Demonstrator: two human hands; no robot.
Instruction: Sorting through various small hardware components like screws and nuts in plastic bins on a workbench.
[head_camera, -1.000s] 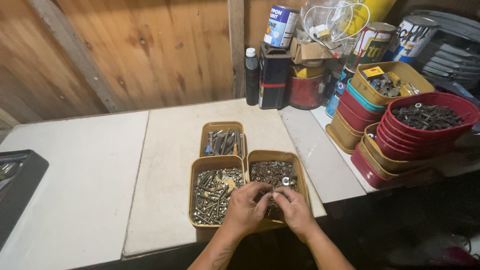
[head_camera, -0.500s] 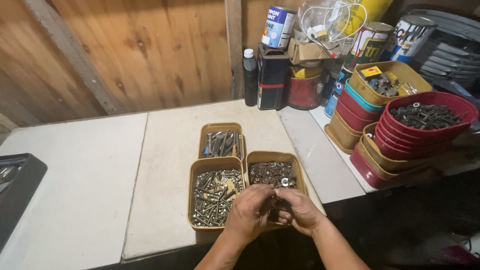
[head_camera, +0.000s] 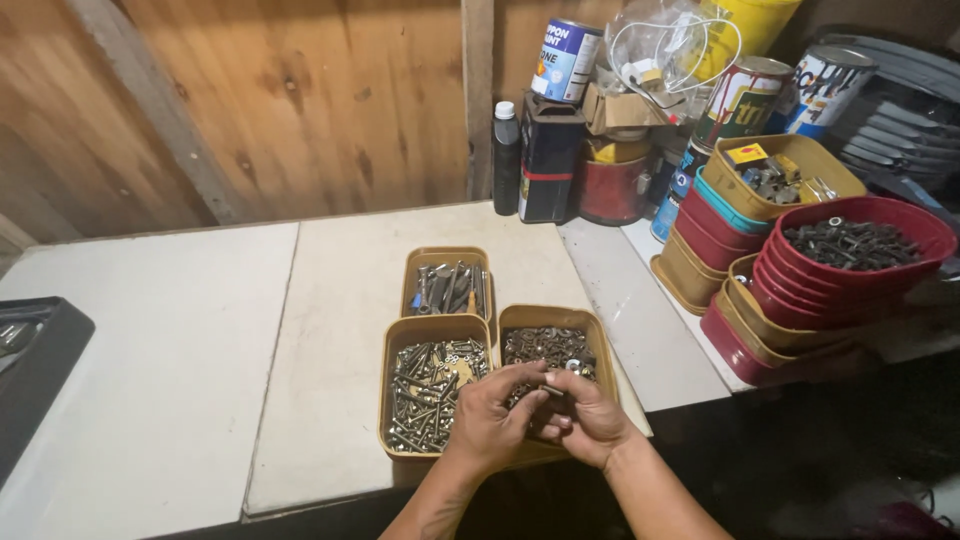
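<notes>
Left hand (head_camera: 492, 420) and right hand (head_camera: 583, 418) meet at lower centre, fingertips pinching small dark fastener (head_camera: 552, 391); exact kind too small to tell. Hands hide near half of brown tub of nuts (head_camera: 552, 345). Tub of bolts (head_camera: 432, 385) just left, touching. Black tray (head_camera: 38, 372) cut off at left edge.

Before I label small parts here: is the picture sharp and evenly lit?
Head view: the brown trays of screws are fairly sharp under soft light; the left hand and right hand are slightly soft; the lower right corner falls into deep shadow; the edges bow.
</notes>
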